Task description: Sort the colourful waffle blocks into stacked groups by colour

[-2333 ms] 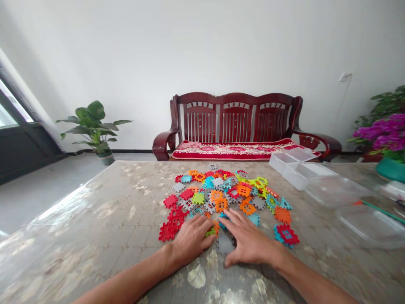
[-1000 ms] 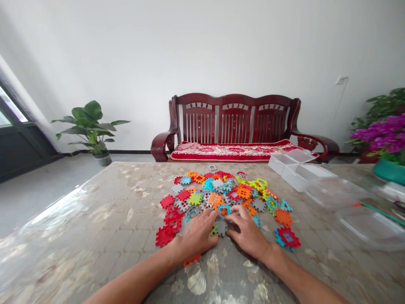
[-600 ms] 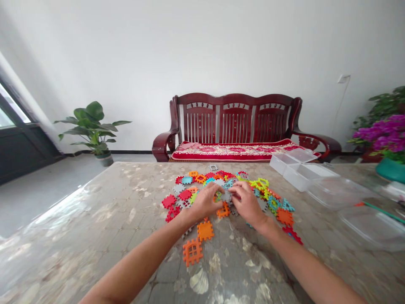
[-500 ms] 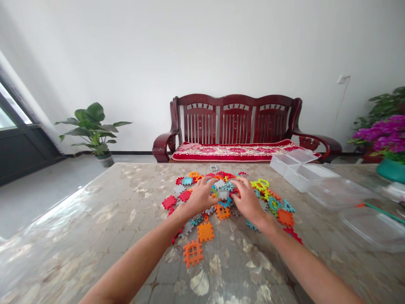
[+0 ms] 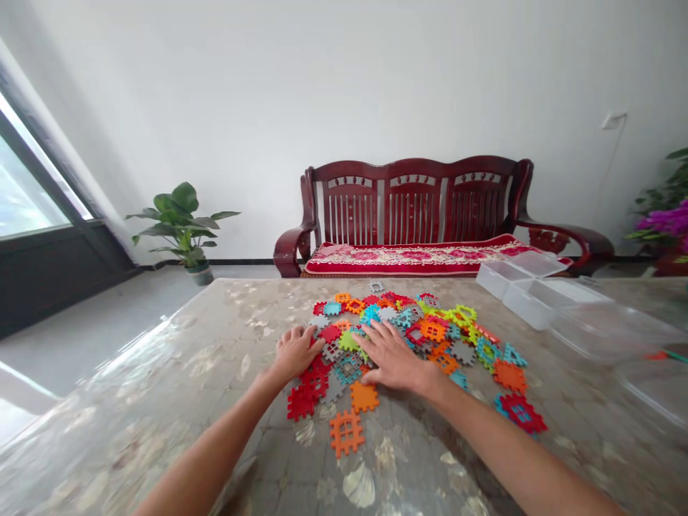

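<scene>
A pile of flat plastic interlocking tiles [image 5: 349,342] in red, orange, grey, blue and yellow-green lies spread on the table. My left hand [image 5: 297,351] rests at the pile's left edge beside red tiles [image 5: 313,381], thumb apart from the bent fingers, nothing held. Palm down, with fingers spread, my right hand [image 5: 395,356] lies over the middle of the pile and covers some pieces. Nearest to me are an orange window-shaped tile [image 5: 347,433] and a solid orange tile [image 5: 364,396]. A red window tile [image 5: 521,412] sits at the right, over a blue one.
Clear plastic boxes [image 5: 529,304] and clear lids stand on the table's right side. The patterned table cover [image 5: 204,387] reaches left of the pile. Behind the table is a dark red wooden bench [image 5: 413,211]; a potted plant [image 5: 185,222] stands at the left.
My left hand has moved from the pile's middle out to its left edge. My right hand has moved left and flattened over the tiles. The view has turned slightly left.
</scene>
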`<state>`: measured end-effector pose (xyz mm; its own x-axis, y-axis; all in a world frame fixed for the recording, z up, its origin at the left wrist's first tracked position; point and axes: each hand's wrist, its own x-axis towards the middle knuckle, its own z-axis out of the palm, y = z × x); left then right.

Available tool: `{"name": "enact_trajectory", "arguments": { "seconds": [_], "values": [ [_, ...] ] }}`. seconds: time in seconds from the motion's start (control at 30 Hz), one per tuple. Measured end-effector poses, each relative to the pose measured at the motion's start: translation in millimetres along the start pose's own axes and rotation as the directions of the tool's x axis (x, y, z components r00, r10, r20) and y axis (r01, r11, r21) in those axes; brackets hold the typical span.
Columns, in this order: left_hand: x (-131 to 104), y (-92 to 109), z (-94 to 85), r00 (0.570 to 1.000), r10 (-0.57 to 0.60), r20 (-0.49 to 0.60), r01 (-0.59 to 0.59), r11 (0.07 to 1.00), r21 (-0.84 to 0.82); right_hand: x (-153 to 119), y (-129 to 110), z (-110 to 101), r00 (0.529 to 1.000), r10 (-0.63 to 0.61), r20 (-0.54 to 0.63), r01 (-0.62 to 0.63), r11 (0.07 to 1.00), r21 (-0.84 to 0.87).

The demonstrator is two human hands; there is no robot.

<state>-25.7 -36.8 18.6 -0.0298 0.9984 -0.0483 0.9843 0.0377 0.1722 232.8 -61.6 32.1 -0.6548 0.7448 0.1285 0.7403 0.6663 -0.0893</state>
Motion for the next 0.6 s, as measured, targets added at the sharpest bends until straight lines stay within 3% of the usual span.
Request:
{"name": "enact_trajectory", "arguments": {
  "seconds": [0.13,0.27,0.4,0.6],
  "values": [
    [-5,20,-1.1,0.997,0.047,-0.057,-0.049,0.998,-0.031,14,3,5,0.997,-0.073,-0.018,0.072,0.997,-0.018],
    [6,27,-3.2,0.998,0.02,-0.067,-0.032,0.983,-0.18,16,2,12,0.989,-0.11,-0.097,0.105,0.993,-0.05],
    [26,31,-4.9,0.999,0.011,-0.041,-0.029,0.878,-0.478,16,1,19,0.978,-0.115,-0.171,0.101,0.991,-0.088],
    [35,44,-5.3,0.999,0.042,-0.009,-0.037,0.749,-0.662,21,-2,22,0.967,-0.071,-0.243,0.062,0.997,-0.046]
  ]
}}
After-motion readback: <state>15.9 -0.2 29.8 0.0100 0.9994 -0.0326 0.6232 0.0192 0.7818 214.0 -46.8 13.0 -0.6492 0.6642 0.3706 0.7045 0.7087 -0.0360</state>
